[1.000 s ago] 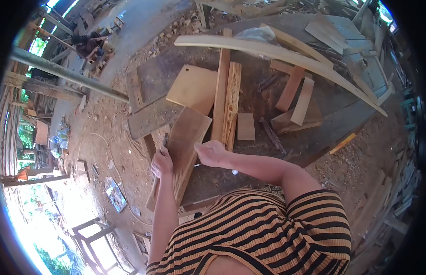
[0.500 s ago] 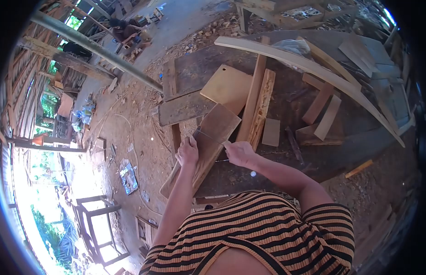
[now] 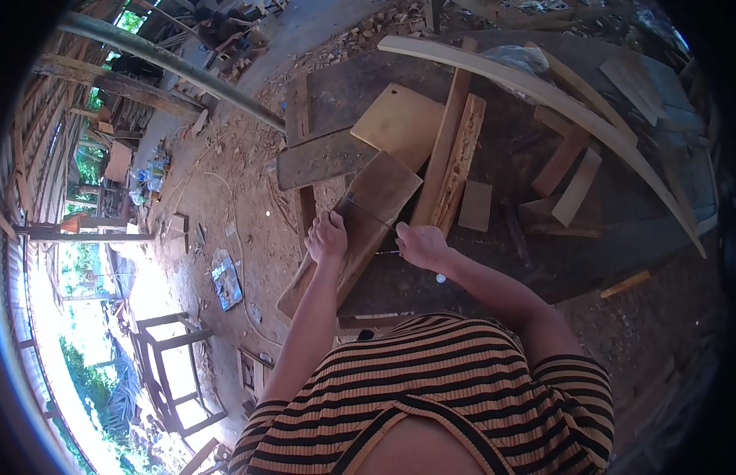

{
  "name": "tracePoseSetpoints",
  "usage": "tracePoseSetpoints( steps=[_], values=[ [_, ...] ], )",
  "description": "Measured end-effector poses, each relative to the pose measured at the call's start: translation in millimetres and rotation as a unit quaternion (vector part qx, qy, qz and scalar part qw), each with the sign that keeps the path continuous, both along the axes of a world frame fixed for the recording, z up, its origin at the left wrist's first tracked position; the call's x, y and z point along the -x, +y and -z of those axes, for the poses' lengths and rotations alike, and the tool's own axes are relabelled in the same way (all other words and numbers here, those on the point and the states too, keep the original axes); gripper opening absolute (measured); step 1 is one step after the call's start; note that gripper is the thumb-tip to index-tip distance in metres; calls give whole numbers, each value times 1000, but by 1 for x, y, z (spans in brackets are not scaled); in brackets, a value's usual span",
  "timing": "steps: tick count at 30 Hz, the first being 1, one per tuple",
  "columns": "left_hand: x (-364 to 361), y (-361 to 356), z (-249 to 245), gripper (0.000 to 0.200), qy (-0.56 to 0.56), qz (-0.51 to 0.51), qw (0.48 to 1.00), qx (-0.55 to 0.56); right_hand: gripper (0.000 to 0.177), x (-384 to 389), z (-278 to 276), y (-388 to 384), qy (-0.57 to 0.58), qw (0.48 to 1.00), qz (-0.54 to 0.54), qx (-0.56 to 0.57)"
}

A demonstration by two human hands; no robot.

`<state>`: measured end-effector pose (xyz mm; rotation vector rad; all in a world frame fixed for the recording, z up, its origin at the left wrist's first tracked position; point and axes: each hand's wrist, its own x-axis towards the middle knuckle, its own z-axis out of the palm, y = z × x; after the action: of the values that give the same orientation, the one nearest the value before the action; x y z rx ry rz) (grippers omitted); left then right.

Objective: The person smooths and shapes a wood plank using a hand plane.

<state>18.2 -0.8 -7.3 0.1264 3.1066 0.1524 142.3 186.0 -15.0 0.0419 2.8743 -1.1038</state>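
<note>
A thick brown wooden plank (image 3: 393, 179) lies slanted across the dark worktable. Over its face runs a thin straight strip or line (image 3: 372, 214), with a short dark bar (image 3: 346, 203) at its left end by the plank's edge; the exact tool is too small to tell. My left hand (image 3: 327, 236) is closed at the plank's left edge, just below that bar. At the strip's right end, by the plank's right edge, my right hand (image 3: 422, 244) has its fingers pinched together. Whatever lies inside either hand is hidden.
A pale board with a hole (image 3: 395, 123) lies beyond the plank. Long timbers (image 3: 447, 146) and a curved pale strip (image 3: 542, 91) are to the right, among several offcuts (image 3: 578, 186). A metal pole (image 3: 174, 71) slants at the left. Another person (image 3: 217, 32) sits far off.
The whole view has tilted, so the table and plank appear higher. Both hands keep nearly the same places on the plank.
</note>
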Motion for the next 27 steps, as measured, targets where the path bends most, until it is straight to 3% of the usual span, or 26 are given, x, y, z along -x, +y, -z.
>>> tracePoseSetpoints(
  steps=[8,14,16,19,24,27],
  values=[
    [1,-1,-1,38,-17,-7,1000,-3,18,-21,-79,27,-63,998,-28,-11],
    [12,-2,-2,43,-66,-38,997,-27,23,-33,-68,45,-76,996,35,3],
    [23,-3,-10,44,-179,-45,983,-19,24,-26,-68,41,-63,998,18,18],
    [5,5,-9,42,-79,-68,994,-23,25,-6,-70,32,-44,998,1,36],
    [-1,13,-6,41,-29,-83,996,1,27,33,-56,12,-19,998,-5,62],
    [1,11,-1,41,-5,-72,997,-2,26,54,-38,1,1,999,-34,16]
  ],
)
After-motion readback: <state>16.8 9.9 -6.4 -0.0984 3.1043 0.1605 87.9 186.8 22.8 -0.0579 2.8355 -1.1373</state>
